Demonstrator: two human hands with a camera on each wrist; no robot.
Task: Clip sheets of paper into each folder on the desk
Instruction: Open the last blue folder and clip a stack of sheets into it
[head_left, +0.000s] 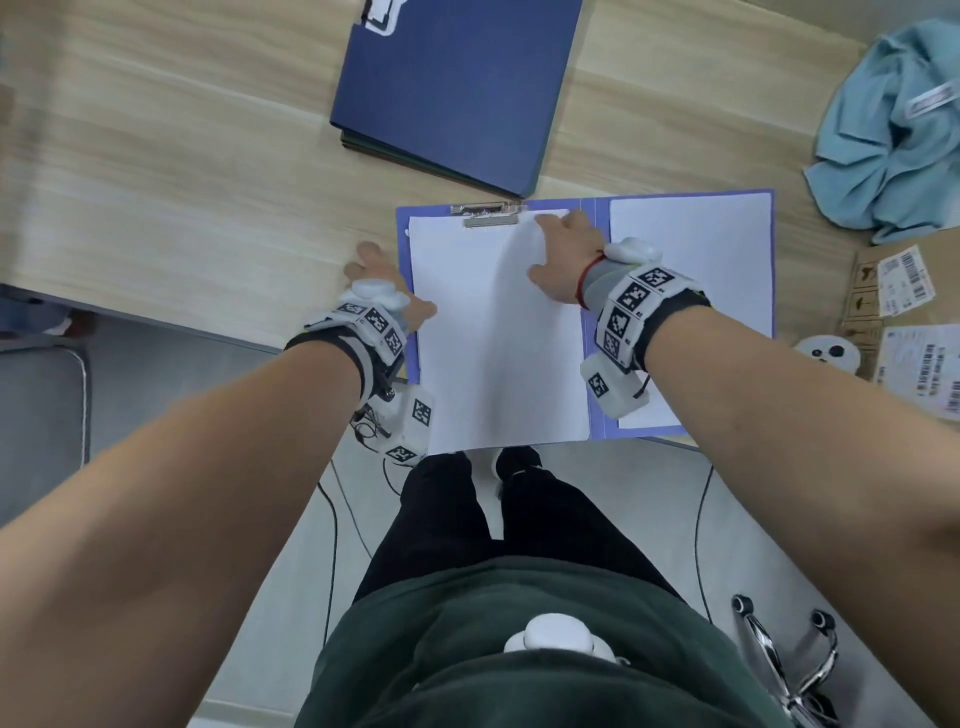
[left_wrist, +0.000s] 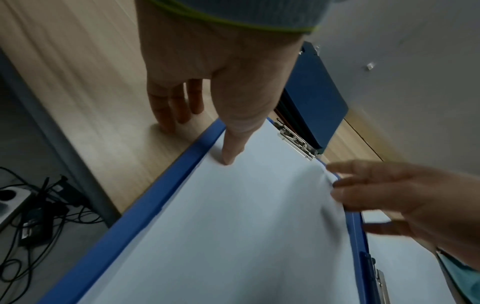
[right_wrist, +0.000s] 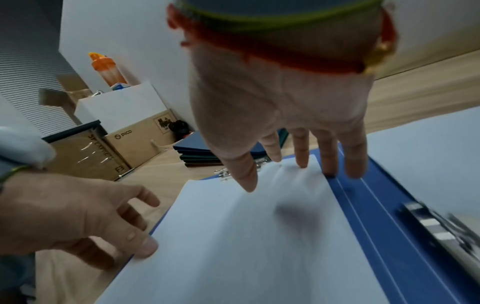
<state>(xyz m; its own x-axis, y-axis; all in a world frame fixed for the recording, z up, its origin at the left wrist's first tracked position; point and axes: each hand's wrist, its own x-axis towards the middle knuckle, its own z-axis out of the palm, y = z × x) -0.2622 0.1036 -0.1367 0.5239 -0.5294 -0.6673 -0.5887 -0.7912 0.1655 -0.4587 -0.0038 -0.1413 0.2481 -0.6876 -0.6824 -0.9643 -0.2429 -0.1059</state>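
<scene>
An open blue folder (head_left: 403, 228) lies at the desk's front edge. White sheets of paper (head_left: 493, 338) cover its left half, their top edge at the metal clip (head_left: 488, 213). My left hand (head_left: 387, 280) sits at the folder's left edge. Its thumb (left_wrist: 231, 152) presses the paper (left_wrist: 246, 226) and its other fingers rest on the desk. My right hand (head_left: 550, 244) lies flat, fingers spread, on the sheets' upper right corner (right_wrist: 298, 170) beside the spine. Another white sheet (head_left: 691, 270) covers the right half, where a second clip (right_wrist: 436, 226) shows.
A stack of closed dark blue folders (head_left: 452, 88) lies just behind the open one. A teal cloth (head_left: 893, 130) and a labelled cardboard box (head_left: 904, 312) sit at the right. Bare wooden desk (head_left: 156, 182) spreads to the left. A chair base (head_left: 789, 660) stands on the floor.
</scene>
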